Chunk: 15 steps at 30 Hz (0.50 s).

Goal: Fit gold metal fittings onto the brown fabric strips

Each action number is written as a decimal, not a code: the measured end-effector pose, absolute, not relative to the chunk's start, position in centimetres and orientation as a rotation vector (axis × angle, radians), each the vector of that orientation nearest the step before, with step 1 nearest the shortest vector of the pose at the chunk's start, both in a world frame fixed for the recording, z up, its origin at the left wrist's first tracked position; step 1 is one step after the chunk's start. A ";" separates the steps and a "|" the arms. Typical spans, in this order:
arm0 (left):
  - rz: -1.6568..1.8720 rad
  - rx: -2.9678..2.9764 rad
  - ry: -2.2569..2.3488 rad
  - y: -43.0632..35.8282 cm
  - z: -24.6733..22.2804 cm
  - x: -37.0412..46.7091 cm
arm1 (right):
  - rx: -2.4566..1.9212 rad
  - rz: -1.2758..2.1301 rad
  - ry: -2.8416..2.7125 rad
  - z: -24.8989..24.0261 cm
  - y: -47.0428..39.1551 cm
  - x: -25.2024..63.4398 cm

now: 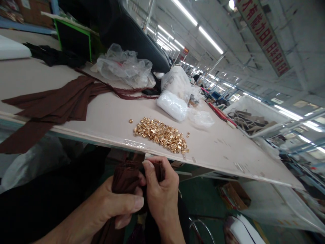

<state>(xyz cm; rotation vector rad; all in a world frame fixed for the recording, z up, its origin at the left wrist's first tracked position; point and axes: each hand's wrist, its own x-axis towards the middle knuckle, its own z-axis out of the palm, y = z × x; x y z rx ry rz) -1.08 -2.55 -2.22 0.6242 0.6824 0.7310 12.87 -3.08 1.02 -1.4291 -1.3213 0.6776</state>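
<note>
My left hand (114,203) is wrapped round a stack of dark brown fabric strips (127,178), its thumb lying across the front. Close beside it, my right hand (162,189) pinches brown fabric (158,169) between thumb and curled fingers. Both hands are below the table's front edge. Just beyond them on the table (111,118) lies a pile of small gold metal pieces (162,135), with a few loose ones beside it. More brown fabric strips (61,101) are fanned out at the left, some hanging over the edge.
Clear plastic bags (124,66) and a white plastic-wrapped bundle (172,105) lie behind the gold pile. A white bin (251,115) with strips stands at the right. Below the table are a cardboard box (236,195) and a metal stool frame (203,230).
</note>
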 end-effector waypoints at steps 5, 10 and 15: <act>0.697 0.662 0.650 -2.5 -1.2 -1.2 | -1.277 1.084 -1.113 1.2 -4.4 14.0; 0.706 0.660 0.678 -2.9 -1.0 -0.9 | -1.239 1.138 -1.090 1.4 -5.1 13.6; 0.809 0.589 0.751 -3.0 -0.3 -0.5 | -1.169 1.152 -1.048 1.4 -4.9 13.7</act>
